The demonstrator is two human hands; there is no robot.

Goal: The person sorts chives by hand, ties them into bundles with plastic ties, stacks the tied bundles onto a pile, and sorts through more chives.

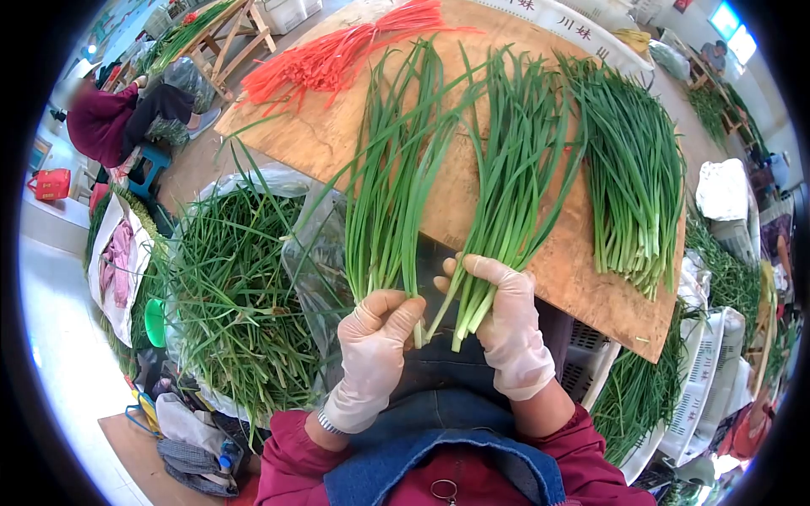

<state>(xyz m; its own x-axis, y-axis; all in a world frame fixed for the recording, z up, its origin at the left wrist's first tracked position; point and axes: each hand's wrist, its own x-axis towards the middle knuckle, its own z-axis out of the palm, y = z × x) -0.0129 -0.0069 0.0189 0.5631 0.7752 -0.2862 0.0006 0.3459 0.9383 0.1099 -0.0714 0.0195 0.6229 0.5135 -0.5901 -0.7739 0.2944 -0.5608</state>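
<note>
Both my hands wear thin whitish gloves and are close together at the near edge of a wooden board [312,152]. My left hand [375,346] is closed around the pale stem ends of a loose bunch of garlic chives [384,211], whose leaves spread away over the board. In my right hand [510,329] is a second bunch of chives [515,194], pinched near its white ends between thumb and fingers. To the right lies a thicker pile of chives [633,177], its stem ends toward me, touched by neither hand.
Red plastic ties [337,55] lie at the board's far left. A large bag of loose green leaves [245,295] stands left of the board. White crates [700,388] and more greens [641,405] are at the right. Another person [110,118] sits at the far left.
</note>
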